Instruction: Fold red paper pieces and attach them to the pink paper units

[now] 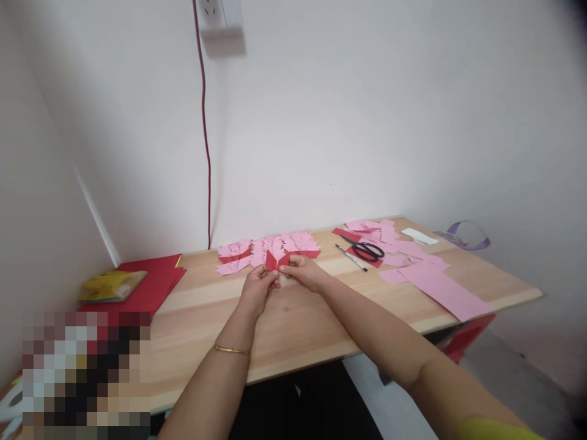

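Note:
Between my two hands is a small folded red paper piece (pixel 277 261) with a V-shaped notch at its top. My left hand (pixel 263 283) pinches its lower left side, and my right hand (pixel 300 271) grips its lower right side. Just behind it, pink folded paper pieces (pixel 266 245) lie in rows on the wooden table (pixel 298 324). A red paper strip (pixel 308 253) rests beside them on the right, and another red piece (pixel 236 256) lies among them on the left. My fingertips partly hide the lower edge of the held paper.
Black-handled scissors (pixel 367 249) and a pen (pixel 351 258) lie right of my hands. Pink paper scraps (pixel 371 231) and a long pink sheet (pixel 444 287) spread beyond them. At left, a yellow packet (pixel 112 286) sits on red sheets (pixel 153 284). A red cable (pixel 205 134) hangs down the wall.

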{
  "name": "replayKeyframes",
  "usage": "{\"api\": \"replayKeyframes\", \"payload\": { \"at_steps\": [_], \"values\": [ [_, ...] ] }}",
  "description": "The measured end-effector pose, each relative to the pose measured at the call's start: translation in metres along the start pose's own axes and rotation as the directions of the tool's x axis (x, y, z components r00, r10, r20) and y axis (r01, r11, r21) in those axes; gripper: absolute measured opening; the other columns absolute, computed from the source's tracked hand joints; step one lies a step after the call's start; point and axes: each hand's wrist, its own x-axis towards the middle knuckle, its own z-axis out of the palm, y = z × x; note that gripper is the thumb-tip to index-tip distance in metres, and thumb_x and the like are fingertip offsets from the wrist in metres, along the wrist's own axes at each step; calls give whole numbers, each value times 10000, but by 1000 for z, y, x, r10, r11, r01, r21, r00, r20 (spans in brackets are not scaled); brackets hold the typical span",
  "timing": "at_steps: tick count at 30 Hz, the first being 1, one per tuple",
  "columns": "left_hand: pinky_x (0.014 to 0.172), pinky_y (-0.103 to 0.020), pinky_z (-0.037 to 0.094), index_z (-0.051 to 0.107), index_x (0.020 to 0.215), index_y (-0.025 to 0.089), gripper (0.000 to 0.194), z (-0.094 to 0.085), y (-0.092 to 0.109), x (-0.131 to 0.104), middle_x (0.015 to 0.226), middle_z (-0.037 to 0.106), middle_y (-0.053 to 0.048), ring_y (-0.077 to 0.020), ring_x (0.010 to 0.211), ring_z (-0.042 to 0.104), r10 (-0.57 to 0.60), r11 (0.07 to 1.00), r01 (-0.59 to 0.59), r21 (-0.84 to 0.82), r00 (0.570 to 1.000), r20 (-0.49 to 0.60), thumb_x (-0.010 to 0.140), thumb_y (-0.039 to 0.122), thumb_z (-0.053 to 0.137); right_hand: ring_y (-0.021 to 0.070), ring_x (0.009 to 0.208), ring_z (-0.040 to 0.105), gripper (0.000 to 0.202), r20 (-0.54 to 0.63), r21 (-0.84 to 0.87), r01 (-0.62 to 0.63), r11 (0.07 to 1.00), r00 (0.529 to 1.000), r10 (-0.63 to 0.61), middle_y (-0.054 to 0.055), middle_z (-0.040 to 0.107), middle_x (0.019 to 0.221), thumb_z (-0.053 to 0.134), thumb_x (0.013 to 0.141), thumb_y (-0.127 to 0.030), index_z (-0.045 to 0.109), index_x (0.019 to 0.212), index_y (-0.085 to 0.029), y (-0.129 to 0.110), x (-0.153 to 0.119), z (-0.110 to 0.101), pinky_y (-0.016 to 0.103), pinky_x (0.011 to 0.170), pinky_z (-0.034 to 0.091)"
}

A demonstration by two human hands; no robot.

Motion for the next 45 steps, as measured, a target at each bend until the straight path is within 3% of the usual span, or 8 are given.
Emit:
{"api": "replayKeyframes", "payload": {
  "at_steps": [9, 17, 20, 23, 28, 32, 35, 45],
  "values": [
    [623, -250, 509, 576, 816, 144, 254, -1, 6, -5, 768, 649, -19, -81, 590, 581, -130, 975, 139, -171, 989, 64, 625, 177, 741, 93, 629, 497, 278, -24, 52, 14, 999, 1000, -13, -7, 610, 716, 718, 677, -381, 617, 808, -157, 9, 1, -2, 253, 641, 389],
    [696, -274, 536, 584, 806, 120, 120, -3, 13, -5, 745, 675, -67, -122, 671, 643, -205, 881, 246, -404, 968, 143, 722, 143, 666, 89, 610, 477, 265, -57, 102, 2, 995, 998, 4, -18, 585, 682, 713, 681, -379, 598, 790, -167, 15, 3, -1, 244, 619, 383],
    [691, -243, 532, 589, 796, 104, 103, -4, 13, -5, 702, 665, -59, -107, 648, 636, -198, 877, 234, -420, 972, 128, 726, 126, 661, 89, 618, 486, 295, -22, 178, -11, 984, 1000, 15, -22, 583, 695, 717, 683, -360, 605, 894, -188, 13, 3, 2, 245, 633, 391],
    [688, -251, 530, 569, 800, 125, 193, -3, 13, -5, 689, 660, -33, -110, 635, 636, -151, 910, 162, -381, 987, 60, 664, 69, 694, 91, 636, 508, 391, -24, 247, -29, 969, 999, 37, -27, 582, 705, 714, 692, -360, 579, 1033, -225, 8, 3, 4, 248, 663, 406],
    [742, -310, 522, 544, 918, 179, 387, -1, 13, -5, 770, 664, 2, -121, 678, 642, -68, 947, 49, -316, 996, -50, 600, 103, 751, 97, 620, 512, 400, -71, 334, -51, 941, 994, 80, 2, 580, 734, 539, 784, -557, 603, 950, -198, 3, 4, 4, 267, 667, 428],
    [715, -265, 503, 557, 895, 178, 409, -2, 12, -2, 800, 651, 9, -106, 707, 624, -20, 963, -21, -269, 989, -146, 554, 150, 781, 122, 669, 527, 376, -64, 41, 3, 999, 998, 0, 6, 607, 777, 645, 719, -490, 614, 961, -204, 1, 1, 6, 276, 682, 431],
    [666, -233, 484, 586, 891, 172, 417, -2, 9, 0, 796, 646, -3, -102, 698, 602, -1, 981, -25, -190, 991, -136, 529, 184, 793, 150, 747, 552, 306, -101, -150, 54, 987, 992, -70, 28, 639, 847, 676, 698, -414, 636, 901, -187, 2, -1, 8, 290, 718, 438],
    [532, -191, 380, 585, 623, 148, 211, 5, 8, -5, 592, 532, 27, -76, 554, 446, 174, 965, -155, 212, 982, -74, 604, 291, 739, 159, 768, 562, 211, -49, -299, 112, 948, 990, -133, 26, 639, 813, 645, 729, -385, 633, 781, -181, 2, 0, 5, 286, 716, 424]
  ]
}}
